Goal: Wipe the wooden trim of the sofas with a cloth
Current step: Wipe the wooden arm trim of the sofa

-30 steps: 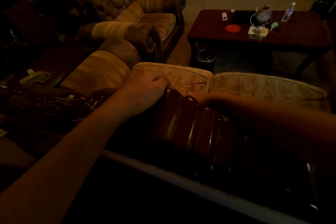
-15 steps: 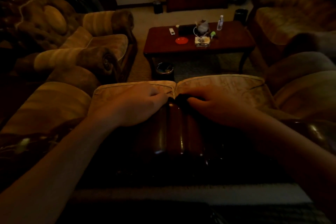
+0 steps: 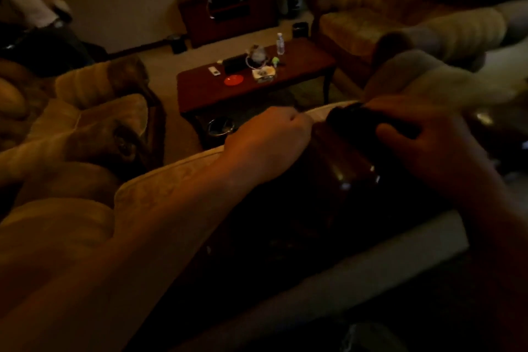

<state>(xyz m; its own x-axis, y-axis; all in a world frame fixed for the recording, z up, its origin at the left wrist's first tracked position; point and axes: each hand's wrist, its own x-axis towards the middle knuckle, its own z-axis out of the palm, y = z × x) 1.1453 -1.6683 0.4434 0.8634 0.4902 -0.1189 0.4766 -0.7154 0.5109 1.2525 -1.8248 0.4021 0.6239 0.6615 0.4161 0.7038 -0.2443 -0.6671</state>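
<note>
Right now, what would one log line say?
left hand: fist on trim | right hand: pressing dark cloth on trim | wiping underway

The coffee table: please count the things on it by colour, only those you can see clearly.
On the coffee table:
Red: 1, plate
Clear: 1, bottle
White: 1, remote
Green: 1, small object
Black: 1, box
Total: 5

The trim (image 3: 345,168) is glossy dark reddish-brown; the cloth (image 3: 353,120) on it looks black. Beyond the trim, the cushion (image 3: 183,177) is pale cream with a faint woven pattern. Farther beyond, a red-brown table (image 3: 303,66) carries an orange-red dish (image 3: 233,80).
</note>
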